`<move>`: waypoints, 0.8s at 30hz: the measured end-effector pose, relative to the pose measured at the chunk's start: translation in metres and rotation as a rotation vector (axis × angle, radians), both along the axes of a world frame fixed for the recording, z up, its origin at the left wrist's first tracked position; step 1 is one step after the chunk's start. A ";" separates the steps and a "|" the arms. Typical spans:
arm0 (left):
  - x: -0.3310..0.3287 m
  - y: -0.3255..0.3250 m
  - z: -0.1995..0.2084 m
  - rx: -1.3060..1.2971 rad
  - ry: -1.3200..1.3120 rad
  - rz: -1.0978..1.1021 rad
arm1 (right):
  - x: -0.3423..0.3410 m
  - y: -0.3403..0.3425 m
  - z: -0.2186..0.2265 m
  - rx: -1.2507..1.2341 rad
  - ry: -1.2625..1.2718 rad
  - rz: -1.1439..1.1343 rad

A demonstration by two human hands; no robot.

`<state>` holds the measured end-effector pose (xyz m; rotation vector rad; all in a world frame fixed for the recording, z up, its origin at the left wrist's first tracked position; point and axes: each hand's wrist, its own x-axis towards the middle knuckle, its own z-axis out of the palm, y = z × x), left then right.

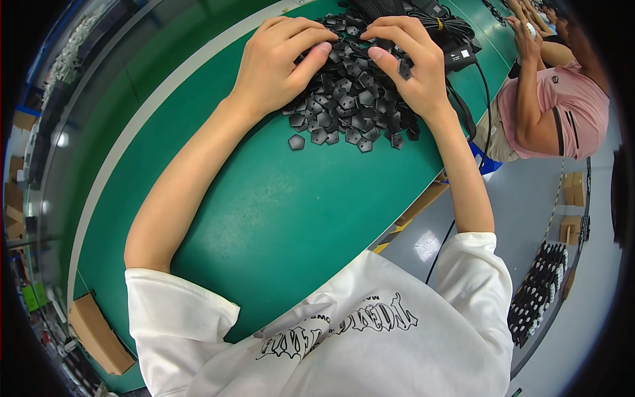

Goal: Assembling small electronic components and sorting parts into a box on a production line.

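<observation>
A heap of small black five-sided pieces [344,106] lies on the green tabletop, several of them showing small holes. My left hand [278,63] reaches over the heap's left side, its fingers curved and its thumb held apart. On the opposite side, my right hand [413,66] arches over the pieces with thumb and fingers spread. One black piece shows in the gap between the right thumb and fingers; whether it is touched I cannot tell. Both sets of fingertips are at the far part of the heap. One single piece [296,142] lies at the heap's near left edge.
Black cables [450,30] and a black box-shaped device [461,58] lie beyond my right hand. The green table [264,212] has a pale rim on its left. A cardboard box [99,334] stands at lower left. A person in a pink shirt [555,106] sits at right.
</observation>
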<state>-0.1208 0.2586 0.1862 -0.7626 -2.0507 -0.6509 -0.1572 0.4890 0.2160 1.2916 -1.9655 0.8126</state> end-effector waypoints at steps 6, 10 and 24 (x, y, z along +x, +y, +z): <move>0.003 0.000 -0.002 0.018 -0.020 0.000 | 0.005 -0.001 -0.005 -0.032 -0.210 -0.048; 0.010 0.004 -0.002 0.147 -0.271 -0.011 | -0.002 0.003 -0.014 0.029 -0.153 -0.040; 0.013 -0.010 0.005 -0.022 -0.443 -0.148 | 0.002 -0.024 0.004 0.235 -0.235 -0.003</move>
